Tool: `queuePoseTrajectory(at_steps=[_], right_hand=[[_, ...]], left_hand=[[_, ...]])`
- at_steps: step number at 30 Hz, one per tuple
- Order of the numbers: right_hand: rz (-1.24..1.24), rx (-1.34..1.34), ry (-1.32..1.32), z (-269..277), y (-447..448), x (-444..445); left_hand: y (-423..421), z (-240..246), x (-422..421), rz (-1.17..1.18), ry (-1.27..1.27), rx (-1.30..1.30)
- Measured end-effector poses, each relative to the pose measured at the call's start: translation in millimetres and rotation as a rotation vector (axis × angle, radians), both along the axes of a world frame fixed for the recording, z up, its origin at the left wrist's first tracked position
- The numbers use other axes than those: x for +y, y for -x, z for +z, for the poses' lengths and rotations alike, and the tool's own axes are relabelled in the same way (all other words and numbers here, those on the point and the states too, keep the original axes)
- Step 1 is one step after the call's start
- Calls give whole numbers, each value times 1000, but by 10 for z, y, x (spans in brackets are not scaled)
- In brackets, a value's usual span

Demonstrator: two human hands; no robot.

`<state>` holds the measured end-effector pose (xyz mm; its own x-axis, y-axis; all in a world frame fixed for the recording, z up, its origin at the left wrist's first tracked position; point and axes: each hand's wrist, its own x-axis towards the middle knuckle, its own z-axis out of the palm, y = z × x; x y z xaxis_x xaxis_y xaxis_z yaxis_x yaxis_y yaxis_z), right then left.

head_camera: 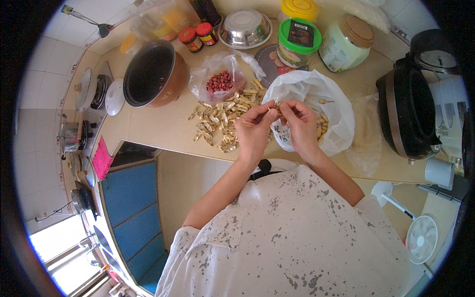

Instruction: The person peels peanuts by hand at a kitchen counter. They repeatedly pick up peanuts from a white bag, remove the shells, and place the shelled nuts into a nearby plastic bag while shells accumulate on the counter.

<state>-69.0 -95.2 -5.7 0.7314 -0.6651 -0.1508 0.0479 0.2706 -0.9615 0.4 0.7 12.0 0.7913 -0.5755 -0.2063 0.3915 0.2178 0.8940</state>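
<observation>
My left hand [253,128] and my right hand [303,130] meet at the fingertips, pinching a small peanut pod [278,105] that the fingers mostly cover. Beneath them, a white plastic bag [343,124] stands open with unshelled peanuts [322,128] inside. Empty peanut shells [219,118] lie in a loose heap on the counter, left of the bag and partly behind my left hand. Behind that heap, a clear plastic bag [198,83] holds shelled red-skinned peanuts [219,81].
A rice cooker inner pot [178,80] rests tilted on the counter [148,124]. At the back are red-lidded jars [191,41], an upturned steel bowl [245,28], a green-lidded tub [298,41] and a brown-lidded jar [345,44]. A black cooker [404,107] stands right; a pink cloth [102,159] hangs left.
</observation>
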Motion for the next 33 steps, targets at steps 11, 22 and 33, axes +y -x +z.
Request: queuePoseTrajectory(at_steps=[11, 22, 33], right_hand=[[33, -122, 1068, 154, -59, -35], [13, 123, 250, -199, -235, -22], [157, 166, 760, -346, -222, 87]], left_hand=[[-264, -56, 72, -118, 376, 769], [-421, -262, 213, -81, 310, 772], [-666, -384, 543, -107, -774, -636]])
